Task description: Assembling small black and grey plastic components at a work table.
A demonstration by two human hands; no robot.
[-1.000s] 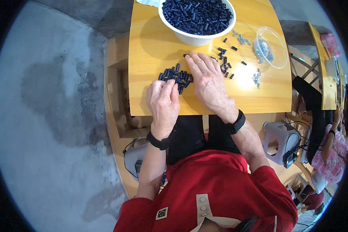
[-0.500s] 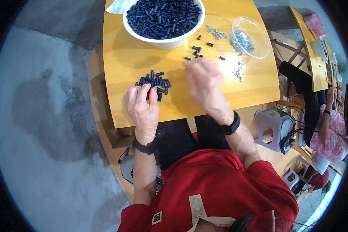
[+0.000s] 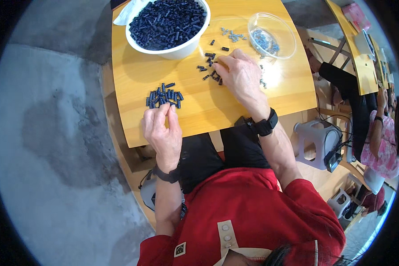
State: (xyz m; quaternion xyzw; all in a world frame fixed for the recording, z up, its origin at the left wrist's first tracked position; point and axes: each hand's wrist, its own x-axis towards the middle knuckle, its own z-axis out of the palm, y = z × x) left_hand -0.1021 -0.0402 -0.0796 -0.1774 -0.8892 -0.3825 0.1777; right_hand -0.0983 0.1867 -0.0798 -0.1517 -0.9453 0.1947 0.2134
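A pile of small black plastic cylinders (image 3: 164, 94) lies on the left part of the yellow wooden table. At its near edge my left hand (image 3: 162, 128) has thumb and fingertips closed together, with a black cylinder showing at the tips. Farther right, my right hand (image 3: 242, 76) reaches down to a loose scatter of smaller black pieces (image 3: 209, 56). Its thumb and index finger are bent close together over them; whatever they pinch is hidden. Dark bands circle both wrists.
A white tub (image 3: 181, 53) heaped with black pieces stands at the back left. At the back right sits a clear round container (image 3: 292, 44) with small silvery parts, more of them (image 3: 233, 35) loose beside it. A grey stool (image 3: 317, 142) and a seated person (image 3: 381, 142) are at the right.
My right hand has moved from above the table down onto the scattered pieces, slightly right. My left hand has drawn a little back from the pile. The whole view has shifted slightly.
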